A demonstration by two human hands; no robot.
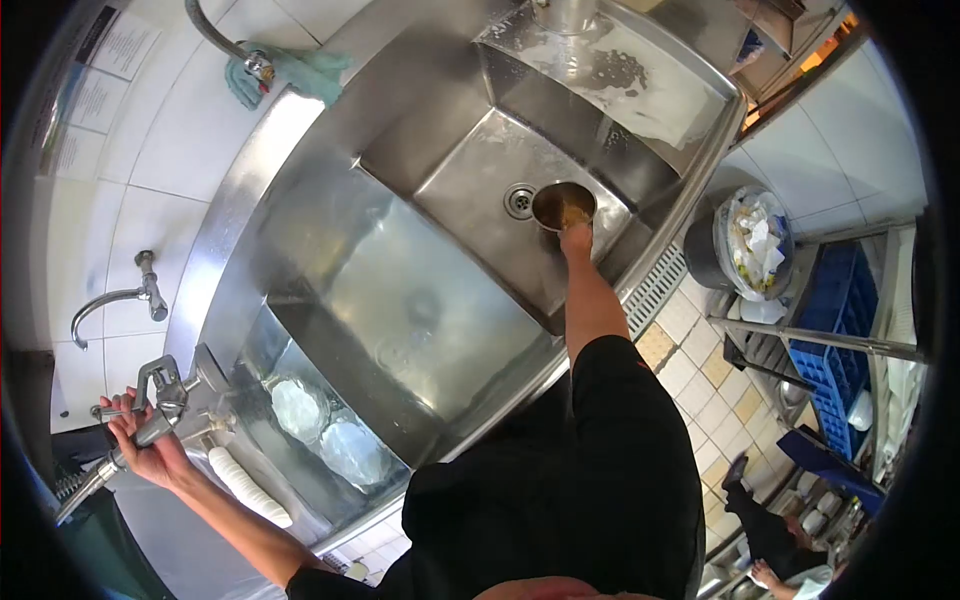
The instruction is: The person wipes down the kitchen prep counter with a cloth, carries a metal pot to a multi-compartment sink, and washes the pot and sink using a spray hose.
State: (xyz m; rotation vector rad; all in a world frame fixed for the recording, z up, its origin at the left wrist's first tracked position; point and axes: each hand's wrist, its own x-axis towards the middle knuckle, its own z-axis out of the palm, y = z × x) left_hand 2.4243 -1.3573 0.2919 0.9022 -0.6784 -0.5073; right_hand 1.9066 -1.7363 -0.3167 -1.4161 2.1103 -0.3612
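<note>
At the left, my left hand (145, 445) is wrapped round the handle of a metal spray nozzle (165, 395), which is held near the edge of the steel counter. My right hand (576, 232) reaches into the right-hand sink basin (470, 180) and is at a round metal pot (548, 206). The pot sits beside the drain (520, 201), with something brownish inside it. My right fingers are partly hidden in the pot, and what they hold cannot be made out.
A middle basin (400, 290) lies between my hands. Wall taps (150, 290) and a green cloth (300, 72) are at upper left. A waste bin (755, 245), blue crates (835, 330) and a metal rack stand at right. Another person (770, 535) is at lower right.
</note>
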